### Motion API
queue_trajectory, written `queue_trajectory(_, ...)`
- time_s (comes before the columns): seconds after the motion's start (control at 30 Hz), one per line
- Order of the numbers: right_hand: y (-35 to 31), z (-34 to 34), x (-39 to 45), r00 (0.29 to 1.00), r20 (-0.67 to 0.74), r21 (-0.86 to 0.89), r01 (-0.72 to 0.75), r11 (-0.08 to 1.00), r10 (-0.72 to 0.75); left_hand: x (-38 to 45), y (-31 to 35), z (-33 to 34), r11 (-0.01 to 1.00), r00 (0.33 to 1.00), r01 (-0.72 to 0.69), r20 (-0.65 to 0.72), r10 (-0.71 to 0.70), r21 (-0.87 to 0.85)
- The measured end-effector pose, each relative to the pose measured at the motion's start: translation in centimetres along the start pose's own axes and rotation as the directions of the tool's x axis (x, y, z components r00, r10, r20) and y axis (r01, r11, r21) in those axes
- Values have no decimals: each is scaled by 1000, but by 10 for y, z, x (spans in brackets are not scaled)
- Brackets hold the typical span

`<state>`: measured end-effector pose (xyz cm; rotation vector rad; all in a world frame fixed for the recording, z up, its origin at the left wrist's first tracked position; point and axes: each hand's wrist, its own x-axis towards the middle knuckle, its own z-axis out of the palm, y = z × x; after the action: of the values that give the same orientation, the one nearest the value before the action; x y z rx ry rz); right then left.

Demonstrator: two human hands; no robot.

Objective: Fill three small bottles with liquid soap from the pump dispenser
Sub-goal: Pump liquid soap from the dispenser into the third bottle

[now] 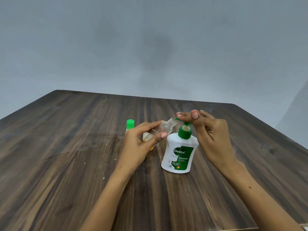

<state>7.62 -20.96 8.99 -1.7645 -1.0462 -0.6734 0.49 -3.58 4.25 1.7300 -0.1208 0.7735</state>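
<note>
A white soap dispenser point(179, 154) with a green pump head stands on the wooden table point(66, 155). My right hand point(211, 139) rests its fingers on top of the pump head. My left hand point(141, 142) holds a small clear uncapped bottle point(164, 128), tilted with its threaded mouth just under the pump's spout. The bottle looks empty. Behind my left hand stands a small bottle with a green cap point(130, 124). A third small bottle with orange liquid point(146, 139) is mostly hidden by my left hand.
The table's far edge meets a grey wall point(150, 47). Its right edge runs diagonally close to my right arm.
</note>
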Motion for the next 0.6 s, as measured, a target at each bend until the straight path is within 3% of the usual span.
queue_trajectory(0.6,1,2,-2,999,-27,37,-34,999,35,0,0,0,1000,1000,-13,-1,13,4)
